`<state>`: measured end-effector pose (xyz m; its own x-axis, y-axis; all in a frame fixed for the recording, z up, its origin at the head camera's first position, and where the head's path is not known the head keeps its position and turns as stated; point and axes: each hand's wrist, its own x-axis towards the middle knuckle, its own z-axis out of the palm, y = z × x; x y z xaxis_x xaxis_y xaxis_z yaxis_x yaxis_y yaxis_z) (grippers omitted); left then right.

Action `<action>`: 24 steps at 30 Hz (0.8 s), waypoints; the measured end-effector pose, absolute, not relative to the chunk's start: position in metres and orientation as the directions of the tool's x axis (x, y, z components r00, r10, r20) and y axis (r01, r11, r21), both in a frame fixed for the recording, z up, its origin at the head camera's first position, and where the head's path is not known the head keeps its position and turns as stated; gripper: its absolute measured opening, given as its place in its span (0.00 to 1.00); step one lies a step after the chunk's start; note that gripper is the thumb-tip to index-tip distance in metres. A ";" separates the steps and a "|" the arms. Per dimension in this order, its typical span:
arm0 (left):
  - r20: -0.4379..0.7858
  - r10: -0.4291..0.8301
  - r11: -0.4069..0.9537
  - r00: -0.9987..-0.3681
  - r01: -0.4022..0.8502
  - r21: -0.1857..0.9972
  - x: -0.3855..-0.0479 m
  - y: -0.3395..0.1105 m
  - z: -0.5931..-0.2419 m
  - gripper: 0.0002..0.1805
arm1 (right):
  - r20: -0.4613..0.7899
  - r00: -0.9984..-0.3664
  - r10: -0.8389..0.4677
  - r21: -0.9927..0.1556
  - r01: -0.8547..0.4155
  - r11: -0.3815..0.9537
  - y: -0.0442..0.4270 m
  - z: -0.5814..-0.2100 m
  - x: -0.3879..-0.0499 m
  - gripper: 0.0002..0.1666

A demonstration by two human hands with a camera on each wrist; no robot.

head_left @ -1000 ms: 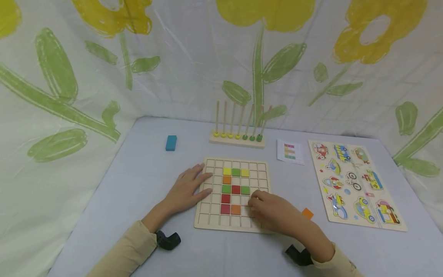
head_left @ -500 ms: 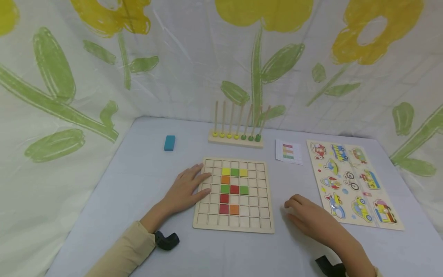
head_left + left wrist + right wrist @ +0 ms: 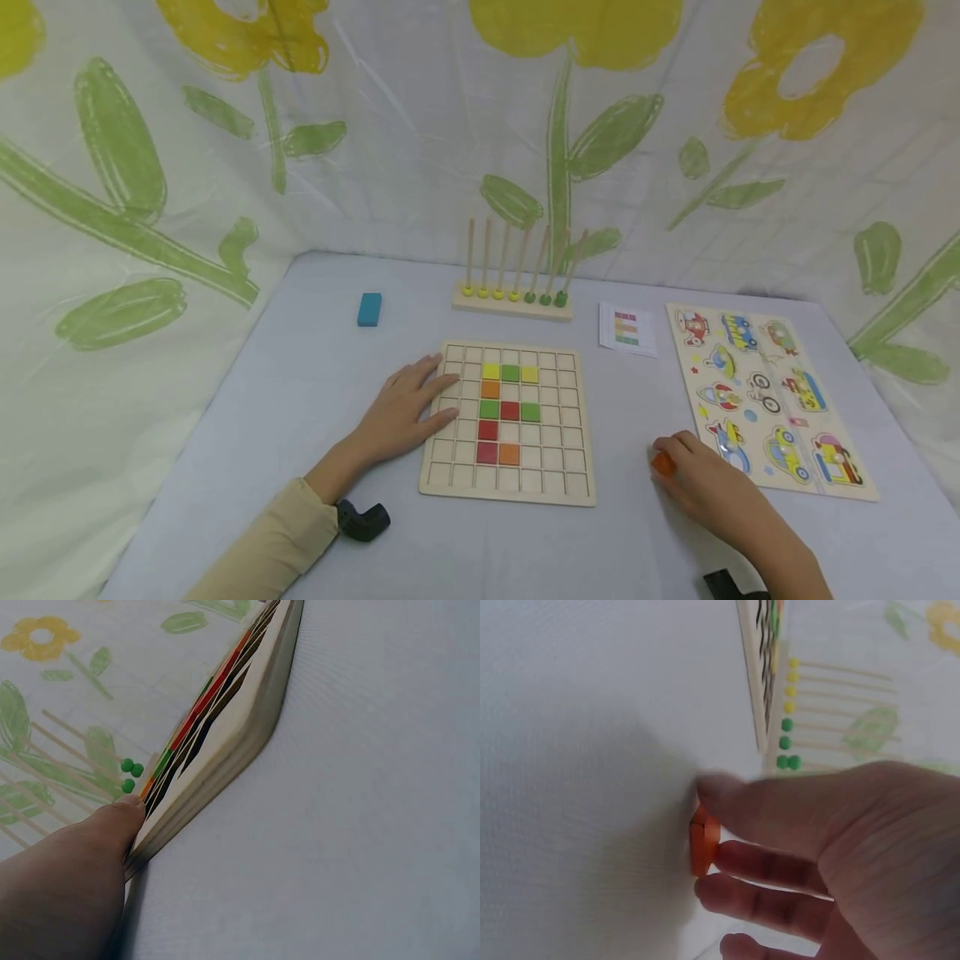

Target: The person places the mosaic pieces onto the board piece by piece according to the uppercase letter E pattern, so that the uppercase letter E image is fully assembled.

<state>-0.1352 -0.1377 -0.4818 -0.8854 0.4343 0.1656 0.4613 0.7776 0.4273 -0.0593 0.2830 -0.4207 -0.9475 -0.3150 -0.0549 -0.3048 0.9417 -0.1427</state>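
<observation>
My left hand [image 3: 408, 412] lies with spread, fairly straight fingers on the left edge of a wooden grid board [image 3: 551, 483]. In the left wrist view, the thumb [image 3: 112, 829] touches the board's rim [image 3: 225, 761]. Coloured square tiles sit in the grid, among them a red tile [image 3: 510, 411], a yellow tile [image 3: 491, 372] and a green tile [image 3: 530, 412]. To the right of the board, my right hand [image 3: 708, 483] has thumb and fingertips around an orange tile [image 3: 703, 844] at the tabletop, pinching it. The hand partly covers this tile.
Behind the board stands a wooden bead rack [image 3: 512, 308] with upright pegs. A printed pattern card [image 3: 627, 329] lies right of it. A picture puzzle board [image 3: 772, 400] is at the right, near the right hand. A blue block [image 3: 369, 309] lies at the back left.
My right hand has gone from the grid board's right side rightward to the loose orange tile and now has its fingers around it. The left hand stays on the board.
</observation>
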 end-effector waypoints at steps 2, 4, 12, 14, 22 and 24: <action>0.163 0.433 0.777 -0.887 0.458 0.432 -0.135 -0.138 -0.482 0.32 | -0.040 -0.942 -0.334 -0.138 -0.326 0.935 0.284 -0.421 -0.060 0.20; 0.162 0.432 0.778 -0.887 0.457 0.431 -0.136 -0.138 -0.482 0.32 | -0.025 -0.936 -0.352 -0.135 -0.346 0.929 0.284 -0.422 -0.060 0.19; 0.159 0.436 0.779 -0.886 0.460 0.427 -0.136 -0.138 -0.485 0.32 | -0.077 -0.949 -0.305 -0.149 -0.292 0.945 0.286 -0.422 -0.061 0.20; 0.150 0.435 0.782 -0.888 0.455 0.426 -0.137 -0.138 -0.485 0.32 | -0.080 -0.950 -0.303 -0.145 -0.290 0.946 0.287 -0.421 -0.062 0.20; 0.141 0.431 0.788 -0.891 0.448 0.422 -0.137 -0.138 -0.485 0.32 | -0.005 -0.915 -0.403 -0.140 -0.398 0.906 0.268 -0.423 -0.071 0.17; 0.150 0.430 0.786 -0.890 0.451 0.423 -0.136 -0.138 -0.485 0.32 | 0.012 -0.888 -0.460 -0.139 -0.457 0.879 0.256 -0.423 -0.075 0.16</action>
